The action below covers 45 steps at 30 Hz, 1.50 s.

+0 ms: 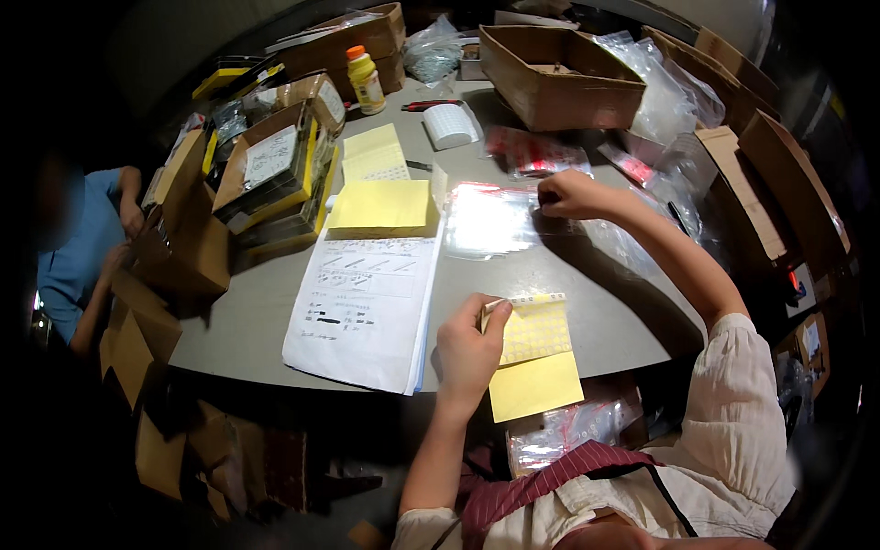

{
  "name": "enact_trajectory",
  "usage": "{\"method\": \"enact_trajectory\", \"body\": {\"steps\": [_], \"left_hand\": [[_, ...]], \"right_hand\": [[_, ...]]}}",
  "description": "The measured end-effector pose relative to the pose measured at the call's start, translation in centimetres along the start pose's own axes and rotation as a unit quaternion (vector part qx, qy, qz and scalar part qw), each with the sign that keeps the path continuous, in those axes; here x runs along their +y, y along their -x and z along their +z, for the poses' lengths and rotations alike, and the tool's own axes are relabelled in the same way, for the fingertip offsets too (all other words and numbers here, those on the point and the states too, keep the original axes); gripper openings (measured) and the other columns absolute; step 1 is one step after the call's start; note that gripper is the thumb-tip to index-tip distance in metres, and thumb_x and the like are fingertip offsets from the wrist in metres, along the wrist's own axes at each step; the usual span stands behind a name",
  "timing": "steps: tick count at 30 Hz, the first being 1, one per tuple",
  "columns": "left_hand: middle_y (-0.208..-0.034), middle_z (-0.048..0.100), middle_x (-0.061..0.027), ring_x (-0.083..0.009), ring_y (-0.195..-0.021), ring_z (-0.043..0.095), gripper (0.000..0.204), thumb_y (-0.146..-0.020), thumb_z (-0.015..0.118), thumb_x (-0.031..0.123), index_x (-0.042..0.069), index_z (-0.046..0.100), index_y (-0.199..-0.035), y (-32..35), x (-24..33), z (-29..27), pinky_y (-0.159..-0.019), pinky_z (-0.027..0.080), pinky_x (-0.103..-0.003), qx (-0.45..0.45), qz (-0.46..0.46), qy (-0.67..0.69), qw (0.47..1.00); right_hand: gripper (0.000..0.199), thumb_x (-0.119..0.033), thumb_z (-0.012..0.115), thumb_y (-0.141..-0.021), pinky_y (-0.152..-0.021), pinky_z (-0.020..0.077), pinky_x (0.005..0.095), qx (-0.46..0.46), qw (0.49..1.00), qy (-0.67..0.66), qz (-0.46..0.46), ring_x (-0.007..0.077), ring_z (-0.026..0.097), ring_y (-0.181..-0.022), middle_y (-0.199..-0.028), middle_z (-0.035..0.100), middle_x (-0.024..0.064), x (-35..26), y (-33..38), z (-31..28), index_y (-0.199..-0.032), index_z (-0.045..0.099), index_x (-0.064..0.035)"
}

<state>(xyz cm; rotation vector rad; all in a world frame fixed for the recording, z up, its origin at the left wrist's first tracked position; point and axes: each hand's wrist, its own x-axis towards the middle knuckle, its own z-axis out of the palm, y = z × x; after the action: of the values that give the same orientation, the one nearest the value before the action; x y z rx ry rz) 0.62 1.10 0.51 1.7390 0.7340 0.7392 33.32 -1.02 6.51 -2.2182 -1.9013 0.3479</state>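
Observation:
Near the table's front edge, my left hand (472, 353) pinches the left side of a yellow sheet of small round stickers (536, 332). The lower part of the sheet is plain yellow and hangs past the table edge. Farther out, my right hand (573, 194) is closed at the right end of a stack of clear plastic zip bags (490, 220) with red strips. Its fingertips are bunched over the bags, and what they hold, if anything, is hidden. Glare whitens the middle of the stack.
Left of the bags lie written papers (362, 302) under a folded yellow sheet (380, 205). Behind stand a label roll (451, 126), a yellow bottle (366, 81) and a cardboard box (561, 78). More bags (573, 435) lie by my lap. Another person (87, 238) works at the left.

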Motion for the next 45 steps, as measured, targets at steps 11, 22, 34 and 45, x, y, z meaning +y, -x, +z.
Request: {"method": "enact_trajectory", "body": {"steps": [11,22,34,45], "left_hand": [[-0.088,0.076,-0.0143,-0.0286,-0.079,0.074,0.021,-0.096,0.072,0.024,0.004,0.073,-0.099,0.1,0.3,-0.2,-0.07,0.054,-0.036,-0.014,-0.006,0.002,1.0],[-0.065,0.06,-0.0075,-0.0125,-0.055,0.051,0.021,-0.095,0.073,0.022,0.002,0.073,-0.1,-0.1,-1.5,0.5,-0.053,0.041,-0.031,0.021,0.009,0.058,0.998],[-0.064,0.06,-0.006,-0.0094,-0.053,0.046,0.021,-0.095,0.073,0.023,0.002,0.074,-0.1,-0.1,-1.0,0.7,-0.05,0.037,-0.03,0.012,0.01,0.047,0.999],[-0.064,0.062,-0.0038,-0.007,-0.054,0.045,0.017,-0.095,0.074,0.018,0.002,0.075,-0.098,0.2,-0.4,0.5,-0.051,0.036,-0.028,0.026,0.053,0.039,0.997]], "right_hand": [[0.031,-0.017,0.076,-0.081,-0.08,0.0539,0.0499,0.041,0.996,0.065,-0.051,0.0436,0.068,-0.093,-0.095,0.07,0.0261,-0.8,-1.3,-0.5,-0.101,0.067,0.0038],[0.024,-0.014,0.069,-0.082,-0.078,0.0526,0.0528,0.128,0.98,0.142,0.056,0.0452,0.066,-0.091,-0.091,0.068,0.0233,1.9,-0.8,3.1,-0.097,0.061,0.0023],[0.024,-0.02,0.075,-0.094,-0.069,0.0498,0.0388,0.041,0.969,-0.231,-0.071,0.0242,0.059,-0.074,-0.085,0.065,0.0144,-6.0,7.6,0.7,-0.097,0.063,-0.0001],[0.016,-0.014,0.066,-0.085,-0.084,0.0521,0.0446,0.119,0.973,0.035,-0.197,0.0366,0.064,-0.091,-0.093,0.063,0.0153,-12.3,9.3,4.8,-0.095,0.061,-0.0033]]}}
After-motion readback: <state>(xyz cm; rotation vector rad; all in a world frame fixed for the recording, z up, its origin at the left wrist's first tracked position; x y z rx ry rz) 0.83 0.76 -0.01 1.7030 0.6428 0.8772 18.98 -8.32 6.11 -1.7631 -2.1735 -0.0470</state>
